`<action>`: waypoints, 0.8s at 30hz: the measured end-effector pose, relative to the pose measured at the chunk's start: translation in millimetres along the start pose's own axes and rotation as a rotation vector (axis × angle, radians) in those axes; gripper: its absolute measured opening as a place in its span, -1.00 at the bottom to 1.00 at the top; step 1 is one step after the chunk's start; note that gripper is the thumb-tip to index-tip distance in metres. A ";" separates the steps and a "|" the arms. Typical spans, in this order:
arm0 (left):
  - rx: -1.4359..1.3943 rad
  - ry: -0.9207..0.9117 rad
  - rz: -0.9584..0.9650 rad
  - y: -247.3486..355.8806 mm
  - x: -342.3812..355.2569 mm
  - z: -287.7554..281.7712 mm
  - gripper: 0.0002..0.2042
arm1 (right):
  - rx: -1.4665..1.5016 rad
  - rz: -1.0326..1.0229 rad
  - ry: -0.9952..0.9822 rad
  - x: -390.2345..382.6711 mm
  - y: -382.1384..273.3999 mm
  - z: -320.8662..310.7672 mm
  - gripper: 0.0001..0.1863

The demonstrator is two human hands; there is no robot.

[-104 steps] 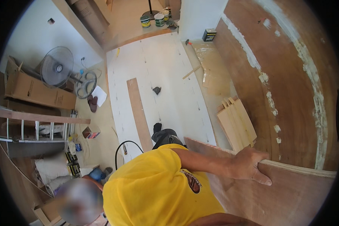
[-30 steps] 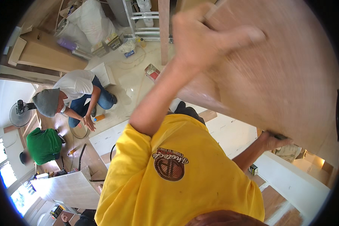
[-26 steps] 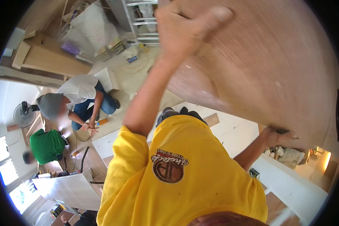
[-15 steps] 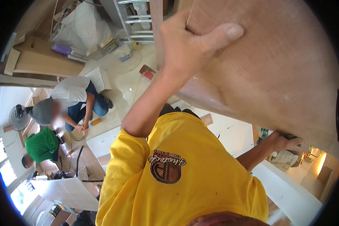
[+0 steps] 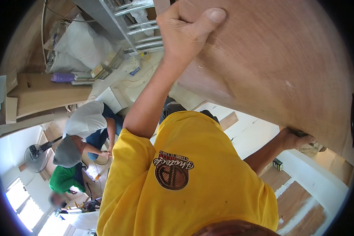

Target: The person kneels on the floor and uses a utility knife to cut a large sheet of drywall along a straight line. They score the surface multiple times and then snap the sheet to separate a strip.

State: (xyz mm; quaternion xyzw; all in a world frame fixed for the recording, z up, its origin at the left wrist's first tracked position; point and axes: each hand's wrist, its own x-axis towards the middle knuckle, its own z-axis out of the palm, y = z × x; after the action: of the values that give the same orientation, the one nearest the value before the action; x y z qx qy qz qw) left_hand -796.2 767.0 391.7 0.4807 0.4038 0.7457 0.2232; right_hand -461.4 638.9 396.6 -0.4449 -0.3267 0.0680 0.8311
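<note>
A large brown wooden panel (image 5: 271,67) fills the upper right, tilted, its broad face toward me. My left hand (image 5: 188,33) is closed around its left edge near the top. The thumb lies on the near face, and the fingers are hidden behind the board. Low down on the right, my right hand (image 5: 295,140) grips the panel's lower edge, with the thumb pointing right. Its other fingers are mostly hidden, and a dark patch beside them cannot be made out.
Two co-workers bend low on the left, one in a white shirt (image 5: 84,122), one in green (image 5: 63,179). Around them are a fan (image 5: 36,158), a cardboard box (image 5: 49,96) and white sacks (image 5: 84,45). A metal ladder (image 5: 143,29) stands beyond. White boards (image 5: 247,128) lie below the panel.
My view has turned, so the co-workers and fan sit farther right and lower in it. My left hand and the panel's edge have shifted left and slightly up. Both hands keep their hold.
</note>
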 end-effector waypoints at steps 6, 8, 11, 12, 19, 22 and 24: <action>0.065 0.015 0.063 -45.6 35.3 -41.5 -0.37 | -0.012 0.078 -0.052 -34.1 21.2 48.5 0.00; 0.070 0.012 0.047 -52.7 40.0 -51.3 -0.38 | -0.068 0.033 -0.064 -39.8 28.0 61.9 0.00; 0.081 0.054 0.091 -57.1 53.0 -68.3 -0.39 | -0.030 0.058 -0.079 -48.4 37.0 79.4 -0.02; 0.118 0.049 0.107 -56.5 60.3 -77.5 -0.39 | 0.002 0.062 -0.134 -51.7 40.1 85.2 -0.03; 0.204 0.158 0.177 -38.7 87.1 -124.1 -0.38 | 0.105 0.042 -0.284 -58.0 76.7 135.2 -0.07; 0.253 0.184 0.054 -32.7 91.7 -137.9 -0.56 | 0.176 0.167 -0.267 -56.3 97.6 149.8 -0.20; 0.313 0.182 -0.095 -30.2 91.6 -141.7 -0.66 | 0.138 0.180 -0.272 -54.5 110.9 157.1 -0.31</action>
State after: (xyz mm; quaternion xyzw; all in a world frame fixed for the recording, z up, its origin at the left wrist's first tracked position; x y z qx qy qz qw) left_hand -965.1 795.5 386.1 0.4205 0.5558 0.7027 0.1430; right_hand -578.8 792.1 344.7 -0.4008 -0.3896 0.2239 0.7984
